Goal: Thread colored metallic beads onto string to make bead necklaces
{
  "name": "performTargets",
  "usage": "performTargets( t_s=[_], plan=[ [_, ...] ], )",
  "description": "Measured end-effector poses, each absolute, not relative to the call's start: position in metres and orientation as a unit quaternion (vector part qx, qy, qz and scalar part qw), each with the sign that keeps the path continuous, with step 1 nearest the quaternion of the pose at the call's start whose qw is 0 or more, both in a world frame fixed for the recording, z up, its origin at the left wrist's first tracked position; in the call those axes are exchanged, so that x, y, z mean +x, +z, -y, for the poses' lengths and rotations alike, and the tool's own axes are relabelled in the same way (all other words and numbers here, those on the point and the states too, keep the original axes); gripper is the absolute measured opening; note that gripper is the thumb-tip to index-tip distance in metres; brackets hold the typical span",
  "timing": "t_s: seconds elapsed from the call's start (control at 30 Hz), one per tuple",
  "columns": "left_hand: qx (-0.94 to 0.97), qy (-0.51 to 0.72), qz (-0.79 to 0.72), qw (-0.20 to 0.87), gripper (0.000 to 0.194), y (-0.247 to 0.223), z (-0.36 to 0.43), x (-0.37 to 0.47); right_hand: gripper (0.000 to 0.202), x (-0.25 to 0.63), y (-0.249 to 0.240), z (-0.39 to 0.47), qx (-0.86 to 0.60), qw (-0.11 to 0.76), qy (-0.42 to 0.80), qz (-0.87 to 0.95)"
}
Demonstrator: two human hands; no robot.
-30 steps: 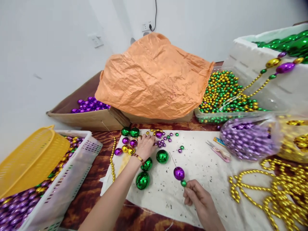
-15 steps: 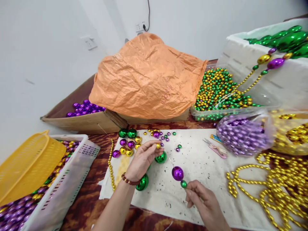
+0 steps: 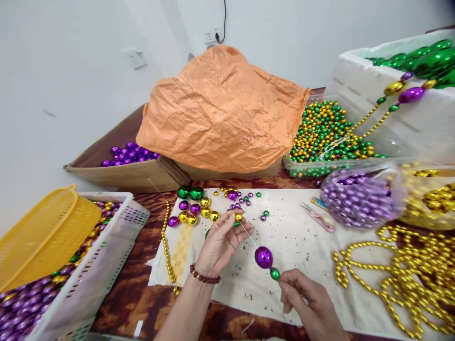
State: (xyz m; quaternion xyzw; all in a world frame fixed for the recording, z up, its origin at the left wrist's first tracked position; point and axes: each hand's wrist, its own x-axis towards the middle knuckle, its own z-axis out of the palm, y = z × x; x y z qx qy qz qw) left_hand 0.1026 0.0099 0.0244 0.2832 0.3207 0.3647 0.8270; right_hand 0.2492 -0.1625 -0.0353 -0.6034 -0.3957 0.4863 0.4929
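My left hand [image 3: 223, 244], with a beaded bracelet at its wrist, is closed on a small gold bead [image 3: 239, 217] between thumb and fingertips. A thin pale string [image 3: 250, 236] runs from that bead down to a large shiny purple bead [image 3: 264, 257]; whether it passes through the gold bead I cannot tell. Below the purple bead a smaller green bead [image 3: 275, 273] sits on the string. My right hand [image 3: 304, 296] pinches just under this green bead. Large green beads under my left hand are mostly hidden.
Loose beads [image 3: 195, 208] lie on a white cloth [image 3: 284, 227] with scissors [image 3: 320, 218] and gold bead chains [image 3: 408, 274]. Around it stand a white basket [image 3: 117, 255], a cardboard box [image 3: 135, 175], an orange sack [image 3: 220, 113], a clear bin [image 3: 330, 166] and a bag of purple beads [image 3: 359, 199].
My left hand has moved slightly right and turned, showing more palm, with the gold bead still in its fingertips. My right hand and the strung beads have shifted slightly right and down.
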Motion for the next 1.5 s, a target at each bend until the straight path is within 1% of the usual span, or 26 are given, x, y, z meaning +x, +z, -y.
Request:
performTargets(
  t_s=[0.2, 0.43, 0.57, 0.67, 0.73, 0.8, 0.83, 0.9, 1.0, 1.07, 1.17, 1.2, 1.23, 1.3, 1.33, 1.4, 1.5],
  plan=[
    [0.282, 0.371, -0.321, 0.825, 0.02, 0.022, -0.008, 0.103, 0.025, 0.247, -0.039, 0.163, -0.597, 0.494, 0.497, 0.392],
    [0.305, 0.373, -0.335, 0.81, 0.023, 0.019, -0.006, 0.103, 0.03, 0.243, -0.034, 0.162, -0.613, 0.502, 0.503, 0.344],
    [0.323, 0.355, -0.346, 0.807, 0.022, 0.015, 0.009, 0.112, 0.029, 0.233, -0.033, 0.153, -0.591, 0.539, 0.526, 0.289],
    [0.29, 0.352, -0.353, 0.817, 0.022, 0.009, 0.027, 0.124, 0.031, 0.222, -0.034, 0.145, -0.57, 0.565, 0.542, 0.248],
    [0.255, 0.367, -0.363, 0.818, 0.024, 0.005, 0.037, 0.13, 0.032, 0.219, -0.034, 0.141, -0.563, 0.556, 0.555, 0.256],
    [0.264, 0.374, -0.386, 0.801, 0.025, 0.003, 0.042, 0.132, 0.032, 0.225, -0.032, 0.139, -0.574, 0.528, 0.558, 0.283],
    [0.298, 0.361, -0.399, 0.788, 0.025, 0.002, 0.043, 0.132, 0.031, 0.231, -0.03, 0.137, -0.59, 0.514, 0.547, 0.298],
    [0.411, 0.295, -0.411, 0.759, 0.025, 0.002, 0.045, 0.132, 0.03, 0.247, -0.027, 0.133, -0.624, 0.497, 0.51, 0.321],
    [0.571, 0.192, -0.382, 0.701, 0.023, 0.001, 0.05, 0.131, 0.029, 0.27, -0.025, 0.122, -0.607, 0.512, 0.507, 0.336],
    [0.613, 0.172, -0.373, 0.675, 0.022, -0.001, 0.054, 0.13, 0.025, 0.279, -0.027, 0.115, -0.576, 0.549, 0.524, 0.303],
    [0.627, 0.142, -0.396, 0.655, 0.019, -0.004, 0.057, 0.122, 0.021, 0.28, -0.033, 0.111, -0.535, 0.646, 0.517, 0.174],
    [0.627, 0.131, -0.404, 0.653, 0.018, -0.004, 0.057, 0.118, 0.021, 0.277, -0.035, 0.112, -0.515, 0.661, 0.528, 0.142],
    [0.625, 0.124, -0.408, 0.653, 0.019, -0.004, 0.057, 0.114, 0.02, 0.273, -0.036, 0.113, -0.495, 0.657, 0.553, 0.131],
    [0.616, 0.115, -0.409, 0.663, 0.021, -0.002, 0.056, 0.105, 0.02, 0.262, -0.038, 0.117, -0.468, 0.615, 0.614, 0.161],
    [0.611, 0.108, -0.408, 0.67, 0.022, 0.001, 0.056, 0.1, 0.02, 0.255, -0.038, 0.118, -0.46, 0.594, 0.634, 0.183],
    [0.617, 0.085, -0.406, 0.668, 0.021, 0.007, 0.057, 0.088, 0.019, 0.245, -0.035, 0.119, -0.444, 0.58, 0.655, 0.194],
    [0.696, 0.047, -0.405, 0.591, 0.02, 0.021, 0.058, 0.062, 0.024, 0.24, -0.023, 0.114, -0.41, 0.571, 0.697, 0.142]
  ],
)
